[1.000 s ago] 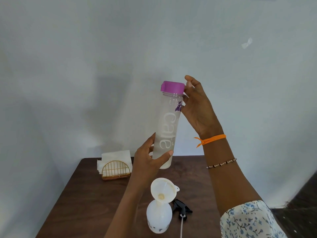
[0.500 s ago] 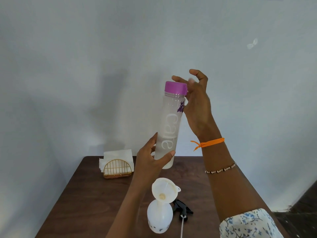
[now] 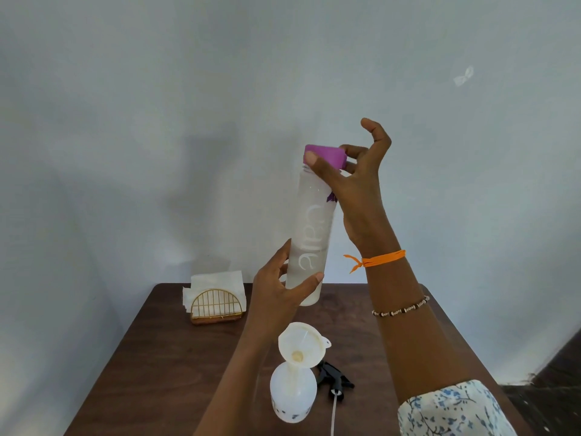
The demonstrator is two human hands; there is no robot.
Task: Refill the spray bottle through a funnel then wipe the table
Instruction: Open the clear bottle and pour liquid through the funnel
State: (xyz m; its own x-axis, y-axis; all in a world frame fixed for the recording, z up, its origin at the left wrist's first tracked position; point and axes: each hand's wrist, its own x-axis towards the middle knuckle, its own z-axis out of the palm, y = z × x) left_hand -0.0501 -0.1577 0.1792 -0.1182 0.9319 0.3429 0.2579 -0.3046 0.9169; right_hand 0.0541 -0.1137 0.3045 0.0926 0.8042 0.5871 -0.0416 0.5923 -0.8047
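Pale wall behind, a water bottle (image 3: 309, 237) is gripped low by the left hand (image 3: 279, 294) above the table (image 3: 163, 357); its purple cap (image 3: 325, 156) is pinched by the right hand (image 3: 355, 196). Unscrewing should be done upright, over the funnel (image 3: 302, 346) seated in the spray bottle (image 3: 293, 394).

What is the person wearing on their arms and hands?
The right hand is bare; its wrist carries a knotted orange band, with a beaded bracelet further along the forearm and a white, blue-flowered sleeve after that. The left hand and arm show nothing worn.

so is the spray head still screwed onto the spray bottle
No, the black spray head lies on the table beside the spray bottle, which has a funnel in its neck.
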